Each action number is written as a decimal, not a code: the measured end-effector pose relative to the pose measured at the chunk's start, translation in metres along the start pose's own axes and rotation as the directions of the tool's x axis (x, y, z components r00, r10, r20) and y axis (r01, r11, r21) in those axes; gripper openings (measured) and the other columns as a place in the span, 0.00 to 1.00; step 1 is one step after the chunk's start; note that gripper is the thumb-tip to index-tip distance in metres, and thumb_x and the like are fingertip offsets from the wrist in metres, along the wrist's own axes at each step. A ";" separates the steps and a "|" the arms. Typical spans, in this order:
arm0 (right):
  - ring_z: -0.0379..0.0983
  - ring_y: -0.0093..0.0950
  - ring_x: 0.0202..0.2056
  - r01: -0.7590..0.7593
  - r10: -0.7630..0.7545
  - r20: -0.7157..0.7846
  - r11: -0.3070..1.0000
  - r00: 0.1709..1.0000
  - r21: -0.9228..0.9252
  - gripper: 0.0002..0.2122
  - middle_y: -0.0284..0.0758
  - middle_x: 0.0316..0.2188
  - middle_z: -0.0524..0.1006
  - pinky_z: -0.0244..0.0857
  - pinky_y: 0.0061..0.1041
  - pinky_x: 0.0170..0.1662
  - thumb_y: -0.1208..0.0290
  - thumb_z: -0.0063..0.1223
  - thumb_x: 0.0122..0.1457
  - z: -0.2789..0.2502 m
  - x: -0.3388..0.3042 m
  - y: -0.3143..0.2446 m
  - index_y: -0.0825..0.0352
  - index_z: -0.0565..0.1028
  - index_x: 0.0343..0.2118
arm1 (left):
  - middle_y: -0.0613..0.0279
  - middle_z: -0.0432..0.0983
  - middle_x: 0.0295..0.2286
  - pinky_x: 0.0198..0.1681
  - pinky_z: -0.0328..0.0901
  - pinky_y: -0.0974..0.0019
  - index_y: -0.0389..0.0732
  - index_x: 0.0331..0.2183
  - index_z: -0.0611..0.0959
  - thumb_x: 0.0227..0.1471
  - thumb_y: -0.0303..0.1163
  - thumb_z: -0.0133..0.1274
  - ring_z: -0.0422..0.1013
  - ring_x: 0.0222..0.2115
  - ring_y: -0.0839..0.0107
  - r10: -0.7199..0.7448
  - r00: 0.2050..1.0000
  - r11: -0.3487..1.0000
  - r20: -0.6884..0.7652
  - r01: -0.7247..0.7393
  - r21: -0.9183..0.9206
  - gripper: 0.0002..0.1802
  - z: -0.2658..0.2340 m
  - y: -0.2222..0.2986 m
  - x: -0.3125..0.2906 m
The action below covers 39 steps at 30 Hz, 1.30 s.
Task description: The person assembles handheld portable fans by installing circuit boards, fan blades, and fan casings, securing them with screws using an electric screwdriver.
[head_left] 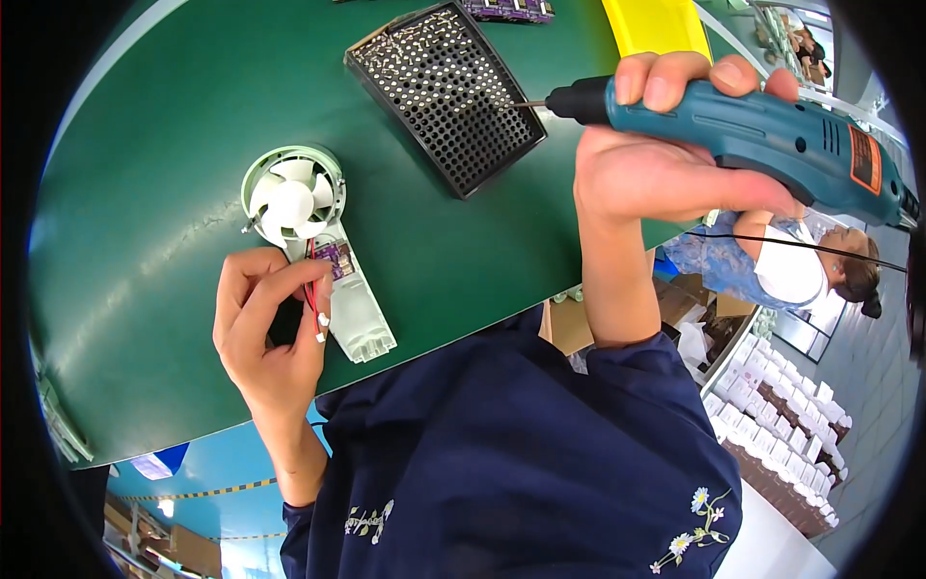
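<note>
Head view, right hand: The right hand (656,174) was closed around the body of a blue-green electric screwdriver (743,135), and it was raised beyond the right part of the tabletop's near edge.
Head view, screwdriver axis: The long axis of the tool lay almost crosswise, and its thin bit (529,104) pointed to the left, its tip over the black tray (475,159). Whether the tip touched a screw, I could not tell.
Head view, tray: The tray was on the farther part of the tabletop (145,299), slanting, with small screws (410,58) mostly at its far end and bare holes at its near end.
Head view, fan: The pale green handheld fan (291,205) lay to the left of the tray and nearer to the near edge. Its long axis ran from the white blades down to the handle (352,314), whose end was just beside that edge.
Head view, left hand: The left hand (265,333) was the nearer one to the fan. Its fingers were bent at the handle, beside the red and black wires (311,289) and the purple circuit board (338,259); I could not tell if they pinched the wires.
Head view, key relation: The tray was between the fan and the right hand.
</note>
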State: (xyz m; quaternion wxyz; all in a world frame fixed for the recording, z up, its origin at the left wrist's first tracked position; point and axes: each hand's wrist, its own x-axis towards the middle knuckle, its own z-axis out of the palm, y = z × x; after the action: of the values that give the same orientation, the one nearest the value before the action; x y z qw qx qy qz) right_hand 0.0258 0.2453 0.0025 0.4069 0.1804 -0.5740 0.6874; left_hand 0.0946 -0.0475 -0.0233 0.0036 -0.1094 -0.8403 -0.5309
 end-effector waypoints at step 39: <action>0.71 0.23 0.32 -0.221 0.140 0.251 0.917 0.958 0.332 0.28 0.25 0.43 0.73 0.63 0.27 0.30 0.49 0.63 0.56 0.046 -0.004 -0.080 0.59 0.67 0.53 | 0.61 0.72 0.30 0.29 0.67 0.72 0.35 0.32 0.85 0.40 0.14 0.65 0.72 0.25 0.72 0.063 0.997 0.993 -0.034 -0.066 -0.100 0.13 0.002 -0.001 0.004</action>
State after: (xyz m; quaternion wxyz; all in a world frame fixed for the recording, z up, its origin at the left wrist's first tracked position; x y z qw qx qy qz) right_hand 0.0796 0.2019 0.0639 0.2351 0.2726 -0.4959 0.7902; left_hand 0.0902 -0.0456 -0.0248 0.0281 -0.1284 -0.8082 -0.5741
